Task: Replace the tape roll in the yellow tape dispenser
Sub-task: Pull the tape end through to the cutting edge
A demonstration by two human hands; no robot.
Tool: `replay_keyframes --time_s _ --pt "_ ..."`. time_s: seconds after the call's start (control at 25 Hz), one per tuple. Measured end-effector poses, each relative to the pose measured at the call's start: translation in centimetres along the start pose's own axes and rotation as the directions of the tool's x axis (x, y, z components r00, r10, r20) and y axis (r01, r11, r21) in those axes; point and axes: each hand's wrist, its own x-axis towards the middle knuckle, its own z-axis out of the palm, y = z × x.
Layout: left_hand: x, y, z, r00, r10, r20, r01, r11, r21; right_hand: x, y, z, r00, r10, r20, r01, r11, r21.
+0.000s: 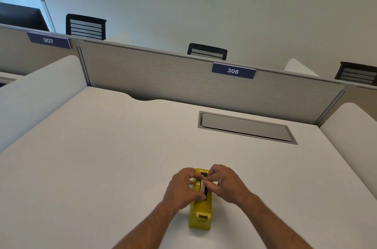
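Gripping tape roll (202, 185) (both hands)

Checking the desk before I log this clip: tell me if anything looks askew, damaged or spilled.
Nothing stands out. The yellow tape dispenser sits upright on the white desk; the left hand and right hand pinch the white tape roll in its slot.

We have a single wide-angle view, taken from a camera worn on the head. We look forward and steeply down over a white bench (102, 146), its near edge out of frame below us. Both forearms enter from the bottom edge, so the hands sit close, low and centre. The far grey partition (163, 77) and the wall beyond fill the upper half, tilted and bowed by the lens.
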Motion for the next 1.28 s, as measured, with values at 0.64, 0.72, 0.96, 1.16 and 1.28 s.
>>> replay_keyframes --time_s 0.64,0.72,0.96,1.16,1.28 --pt "0.04 0.08 -0.06 1.000 0.001 0.007 -0.001 1.000 -0.008 -0.44 -0.26 0.08 0.998 -0.019 -0.055 0.015 0.998 -0.060" --pt "0.07 0.10 -0.11 1.000 -0.001 0.005 0.001 1.000 -0.006 -0.38 -0.37 0.13 0.998 -0.019 -0.056 0.015 0.997 -0.071" --pt "0.09 -0.01 0.05 1.000 -0.009 0.009 0.009 1.000 0.009 -0.56 -0.39 0.18 0.996 -0.047 -0.070 0.042 0.996 -0.080" --pt "0.01 0.21 0.05 1.000 -0.008 0.006 0.008 1.000 0.019 -0.51 -0.28 0.06 0.997 -0.044 -0.067 0.040 0.997 -0.067" --pt "0.00 0.21 -0.07 1.000 -0.001 0.008 0.001 1.000 0.014 -0.57 -0.32 -0.52 0.999 -0.036 -0.019 0.036 0.999 -0.031"
